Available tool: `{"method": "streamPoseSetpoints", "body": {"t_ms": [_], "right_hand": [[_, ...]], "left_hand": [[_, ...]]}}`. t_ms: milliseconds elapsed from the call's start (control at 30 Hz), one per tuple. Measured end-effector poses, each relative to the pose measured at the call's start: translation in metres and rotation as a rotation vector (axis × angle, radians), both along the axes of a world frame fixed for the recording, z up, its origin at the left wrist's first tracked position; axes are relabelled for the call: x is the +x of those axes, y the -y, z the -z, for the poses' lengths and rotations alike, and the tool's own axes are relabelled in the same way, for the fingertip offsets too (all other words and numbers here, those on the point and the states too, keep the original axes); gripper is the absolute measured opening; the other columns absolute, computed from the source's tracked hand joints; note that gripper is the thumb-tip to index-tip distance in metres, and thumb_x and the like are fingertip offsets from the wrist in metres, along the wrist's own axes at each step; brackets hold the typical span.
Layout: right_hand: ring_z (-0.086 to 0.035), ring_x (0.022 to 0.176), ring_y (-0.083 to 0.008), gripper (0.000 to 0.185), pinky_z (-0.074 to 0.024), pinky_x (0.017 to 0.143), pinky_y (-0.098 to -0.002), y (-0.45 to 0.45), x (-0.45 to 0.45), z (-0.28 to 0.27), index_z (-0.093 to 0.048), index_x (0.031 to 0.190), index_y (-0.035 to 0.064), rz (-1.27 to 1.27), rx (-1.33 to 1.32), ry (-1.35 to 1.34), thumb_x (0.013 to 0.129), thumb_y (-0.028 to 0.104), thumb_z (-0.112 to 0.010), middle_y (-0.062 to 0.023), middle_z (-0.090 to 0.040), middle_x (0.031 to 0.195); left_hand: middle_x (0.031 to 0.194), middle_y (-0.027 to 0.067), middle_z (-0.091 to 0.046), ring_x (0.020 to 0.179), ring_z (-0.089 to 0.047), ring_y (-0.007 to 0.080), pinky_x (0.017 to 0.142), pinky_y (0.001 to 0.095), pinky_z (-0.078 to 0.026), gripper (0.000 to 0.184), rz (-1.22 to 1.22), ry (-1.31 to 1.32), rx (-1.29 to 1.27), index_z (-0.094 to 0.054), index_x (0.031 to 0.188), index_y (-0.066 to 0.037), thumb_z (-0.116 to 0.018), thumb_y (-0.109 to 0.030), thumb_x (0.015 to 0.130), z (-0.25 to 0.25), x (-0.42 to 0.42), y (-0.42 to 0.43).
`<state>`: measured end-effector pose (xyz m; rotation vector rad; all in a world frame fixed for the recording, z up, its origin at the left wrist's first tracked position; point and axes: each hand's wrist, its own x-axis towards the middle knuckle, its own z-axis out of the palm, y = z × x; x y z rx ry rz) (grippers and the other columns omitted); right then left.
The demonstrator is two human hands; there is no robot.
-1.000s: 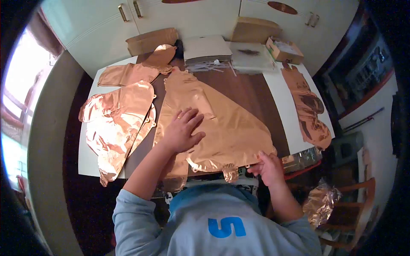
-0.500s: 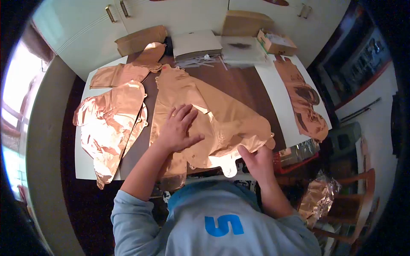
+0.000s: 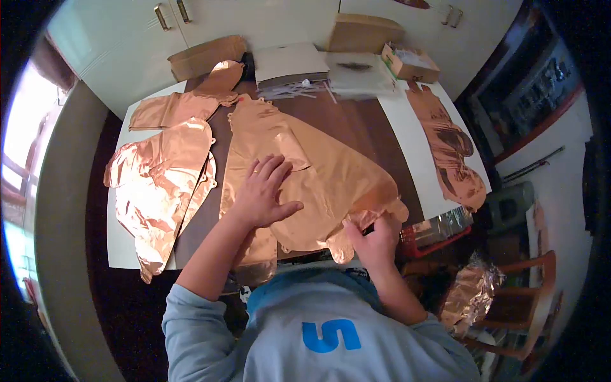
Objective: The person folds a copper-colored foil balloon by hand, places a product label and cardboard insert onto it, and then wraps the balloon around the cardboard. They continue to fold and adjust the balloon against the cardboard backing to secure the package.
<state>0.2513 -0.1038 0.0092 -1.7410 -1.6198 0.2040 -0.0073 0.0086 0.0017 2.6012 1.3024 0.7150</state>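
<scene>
Large copper-coloured triangular foil piece [image 3: 340, 169]: flat under left hand [image 3: 261, 196], near edge gathered at right hand [image 3: 377, 243]

Foil piece lies in the middle of the brown-and-white table [image 3: 398, 143], narrow end pointing away from the person, broad end toward the body. Left hand rests palm down on its left half, open, fingers slightly spread; most of the foil extends beyond and to the right of this hand. Right hand is closed on the near-right edge, thumb toward the body; other fingers partly hidden by foil. Surface puckers there; a rounded foil tab juts out just left of the thumb. Crumpled, shiny copper-coloured foil shape [image 3: 159, 184] lies to the left, apart from both hands. Long, dark-marked copper-coloured foil shape [image 3: 447, 149] lies along the table's right side.
</scene>
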Motion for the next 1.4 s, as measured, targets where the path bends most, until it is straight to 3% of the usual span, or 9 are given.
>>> {"method": "streamPoseSetpoints", "body": {"t_ms": [233,433,533,633,867,1067,1100,1200,1400], "right_hand": [[-0.052,0.106,-0.0425,0.051,-0.0398,0.091,-0.0530,0.004,-0.009,0.007,-0.067,0.102,0.0037,0.062,0.003,0.224,0.065,0.035,-0.083,-0.0178,-0.064,0.102],[-0.050,0.108,-0.0440,0.058,-0.0364,0.094,-0.0550,0.006,-0.010,0.020,-0.058,0.114,0.0024,0.072,-0.039,0.108,0.067,0.028,-0.080,-0.0225,-0.057,0.112],[-0.055,0.104,-0.0376,0.042,-0.0392,0.093,-0.0520,0.008,-0.004,0.020,-0.062,0.106,0.0050,-0.095,-0.053,0.099,0.070,0.019,-0.077,-0.0139,-0.061,0.108],[-0.059,0.098,-0.0295,0.026,-0.0428,0.090,-0.0467,0.011,-0.002,0.012,-0.066,0.099,0.0086,-0.363,0.251,0.151,0.074,0.013,-0.073,-0.0051,-0.065,0.103],[-0.063,0.104,-0.0220,0.026,-0.0461,0.091,-0.0417,-0.001,0.004,0.003,-0.070,0.103,0.0087,-0.671,0.294,0.282,0.078,0.013,-0.072,-0.0053,-0.068,0.110],[-0.065,0.108,-0.0270,0.039,-0.0464,0.099,-0.0440,-0.016,0.039,-0.010,-0.068,0.115,0.0056,-0.822,-0.218,-0.509,0.078,0.016,-0.074,-0.0125,-0.068,0.119],[-0.062,0.114,-0.0286,0.040,-0.0440,0.103,-0.0457,-0.029,0.050,-0.006,-0.066,0.119,0.0055,-0.755,0.041,-0.129,0.081,0.017,-0.072,-0.0136,-0.067,0.121],[-0.057,0.121,-0.0295,0.038,-0.0400,0.107,-0.0489,-0.060,0.048,-0.003,-0.065,0.120,0.0056,-0.653,0.140,0.279,0.084,0.017,-0.069,-0.0132,-0.064,0.126],[-0.046,0.132,-0.0352,0.056,-0.0310,0.112,-0.0534,-0.063,0.025,-0.004,-0.052,0.136,0.0031,-0.815,0.056,0.434,0.087,0.025,-0.067,-0.0142,-0.050,0.144]], "left_hand": [[0.140,0.0206,-0.049,0.134,-0.043,0.0394,0.113,0.0557,-0.029,0.083,-0.001,-0.025,0.004,-0.053,0.134,-0.006,-0.074,-0.057,0.072,0.000,0.000,0.000],[0.141,0.0196,-0.048,0.135,-0.041,0.0384,0.113,0.0549,-0.028,0.084,-0.009,-0.049,0.001,-0.053,0.135,-0.006,-0.072,-0.059,0.073,0.000,0.000,0.000],[0.142,0.0190,-0.048,0.136,-0.040,0.0387,0.114,0.0549,-0.027,0.084,-0.003,-0.043,-0.007,-0.052,0.136,-0.006,-0.071,-0.059,0.073,0.001,-0.001,-0.001],[0.143,0.0184,-0.047,0.137,-0.040,0.0392,0.114,0.0552,-0.027,0.084,0.013,-0.030,0.001,-0.050,0.137,-0.007,-0.072,-0.056,0.072,0.005,-0.003,-0.003],[0.143,0.0174,-0.046,0.137,-0.039,0.0395,0.113,0.0565,-0.029,0.080,0.008,-0.043,-0.009,-0.050,0.137,-0.008,-0.072,-0.051,0.073,0.004,-0.003,-0.003],[0.143,0.0157,-0.046,0.137,-0.039,0.0372,0.115,0.0544,-0.028,0.080,-0.006,-0.056,-0.025,-0.049,0.136,-0.008,-0.076,-0.046,0.071,-0.001,-0.001,-0.001],[0.143,0.0158,-0.045,0.137,-0.039,0.0372,0.115,0.0543,-0.028,0.080,-0.005,-0.051,-0.021,-0.049,0.136,-0.008,-0.076,-0.046,0.071,0.000,-0.002,-0.001],[0.144,0.0161,-0.045,0.137,-0.039,0.0372,0.115,0.0540,-0.028,0.080,0.003,-0.037,-0.010,-0.050,0.136,-0.008,-0.075,-0.047,0.072,0.005,-0.002,-0.003],[0.142,0.0168,-0.047,0.136,-0.040,0.0381,0.114,0.0548,-0.028,0.080,-0.005,-0.035,-0.005,-0.051,0.135,-0.008,-0.073,-0.054,0.074,-0.001,-0.001,-0.001]]}}
